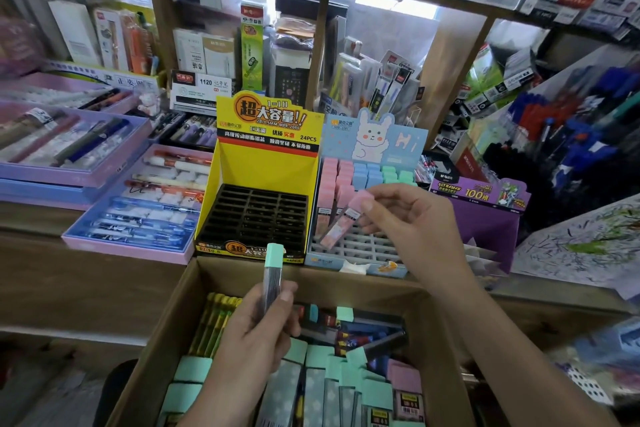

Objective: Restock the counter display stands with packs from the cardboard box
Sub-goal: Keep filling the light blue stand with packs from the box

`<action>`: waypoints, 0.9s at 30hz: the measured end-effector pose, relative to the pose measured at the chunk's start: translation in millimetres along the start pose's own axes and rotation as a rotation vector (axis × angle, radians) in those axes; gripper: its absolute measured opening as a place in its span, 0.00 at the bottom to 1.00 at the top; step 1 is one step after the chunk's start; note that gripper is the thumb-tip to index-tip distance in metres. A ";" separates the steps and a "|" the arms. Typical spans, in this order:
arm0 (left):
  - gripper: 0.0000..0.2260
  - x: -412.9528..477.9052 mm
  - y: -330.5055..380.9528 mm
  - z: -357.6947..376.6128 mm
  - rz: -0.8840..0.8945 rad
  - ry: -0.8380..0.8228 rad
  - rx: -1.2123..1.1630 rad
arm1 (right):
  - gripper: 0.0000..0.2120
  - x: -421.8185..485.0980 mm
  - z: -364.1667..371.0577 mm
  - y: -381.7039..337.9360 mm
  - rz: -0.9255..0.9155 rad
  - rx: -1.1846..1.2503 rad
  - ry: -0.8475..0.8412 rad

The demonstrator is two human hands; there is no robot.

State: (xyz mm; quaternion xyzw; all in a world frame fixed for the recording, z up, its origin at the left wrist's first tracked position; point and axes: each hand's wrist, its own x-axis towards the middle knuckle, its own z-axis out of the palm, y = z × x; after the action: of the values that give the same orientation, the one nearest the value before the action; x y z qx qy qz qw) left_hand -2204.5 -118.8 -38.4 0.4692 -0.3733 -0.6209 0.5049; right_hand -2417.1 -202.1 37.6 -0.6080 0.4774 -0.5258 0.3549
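Note:
My left hand (258, 329) grips a green-capped pack (273, 265) upright above the cardboard box (173, 319). My right hand (412, 229) pinches a pink-capped pack (346, 217) tilted over the white slot grid of the blue bunny display stand (375, 139). That stand's back rows hold pink, blue and green packs. The yellow display stand (265, 163) to its left has an empty black slot tray. The box holds several green, pink and yellow packs lying loose.
Purple trays of pens (69, 152) lie on the counter at left. A purple display stand (481, 194) sits right of the bunny stand. Shelves of boxed stationery (207, 52) rise behind, and pen racks (571, 121) fill the right side.

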 end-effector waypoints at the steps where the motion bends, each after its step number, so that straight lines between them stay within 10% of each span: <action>1: 0.06 -0.1 0.4 -0.1 0.006 0.007 0.001 | 0.05 3.1 -1.1 1.0 -0.024 -0.039 0.010; 27: 0.08 1.8 -1.6 -3.3 0.002 0.018 -0.017 | 0.10 18.9 8.5 12.0 -0.059 -0.367 -0.069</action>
State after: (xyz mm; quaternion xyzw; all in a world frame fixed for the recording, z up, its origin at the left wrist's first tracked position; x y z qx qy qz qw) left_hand -2201.9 -120.2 -41.2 0.4702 -0.3641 -0.6193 0.5127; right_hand -2411.5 -224.3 30.4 -0.6938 0.5349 -0.4191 0.2388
